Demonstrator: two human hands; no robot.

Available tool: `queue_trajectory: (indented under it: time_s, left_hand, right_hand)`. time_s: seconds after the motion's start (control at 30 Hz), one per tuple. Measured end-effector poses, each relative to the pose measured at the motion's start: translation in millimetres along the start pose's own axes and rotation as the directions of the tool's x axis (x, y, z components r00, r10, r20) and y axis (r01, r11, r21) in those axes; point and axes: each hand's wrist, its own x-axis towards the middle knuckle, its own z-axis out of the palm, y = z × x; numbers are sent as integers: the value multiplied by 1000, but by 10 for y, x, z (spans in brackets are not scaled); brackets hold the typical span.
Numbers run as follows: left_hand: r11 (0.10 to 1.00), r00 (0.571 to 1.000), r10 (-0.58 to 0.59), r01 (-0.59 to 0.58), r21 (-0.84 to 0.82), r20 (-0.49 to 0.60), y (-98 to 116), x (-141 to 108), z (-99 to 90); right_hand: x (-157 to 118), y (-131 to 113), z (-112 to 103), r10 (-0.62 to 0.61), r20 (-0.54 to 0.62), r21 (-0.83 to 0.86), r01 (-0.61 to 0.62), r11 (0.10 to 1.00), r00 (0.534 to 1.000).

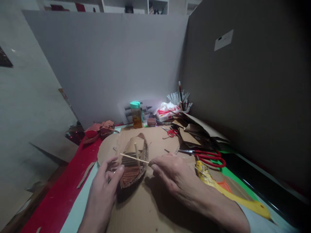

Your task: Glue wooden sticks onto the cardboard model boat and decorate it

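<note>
A small model boat [131,173] of brown corrugated cardboard sits on a cardboard sheet [136,213]. It has a ribbed deck, a curved tan cover [133,145] and a short upright stick [136,152]. My left hand [109,174] is closed at the boat's left edge, thumb against the rim; its other fingers are curled and partly hidden. Between the fingertips of my right hand [170,170] is one end of a thin wooden stick [131,157]. This stick lies crosswise above the deck, passing the upright one, its free end near my left fingers.
Red-handled scissors [211,158], small scissors [172,132] and a yellow-handled tool [230,192] lie to the right, near stacked cardboard [194,132]. A jar with a green lid [136,116] and a tissue pack [167,111] stand behind. Reddish model pieces [97,131] lie back left.
</note>
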Motion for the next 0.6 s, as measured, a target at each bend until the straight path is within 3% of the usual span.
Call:
queue_trajectory:
  time_s: [0.1, 0.27, 0.4, 0.6]
  left_hand:
    - [997, 997, 73, -72, 32, -32, 16, 39, -19]
    - [994, 996, 87, -88, 68, 19, 23, 97, -60]
    - [989, 993, 113, -116, 90, 43, 144, 135, -74]
    - [960, 957, 171, -215, 178, 236, 432, 250, -61]
  right_hand:
    - [13, -3, -22, 0, 8, 14, 0, 1000, 1000]
    - [11, 20, -20, -7, 28, 31, 6, 1000, 1000]
    - [4, 34, -15, -10, 26, 47, 9, 999, 1000]
    - [2, 31, -33, 3, 16, 62, -4, 998, 1000]
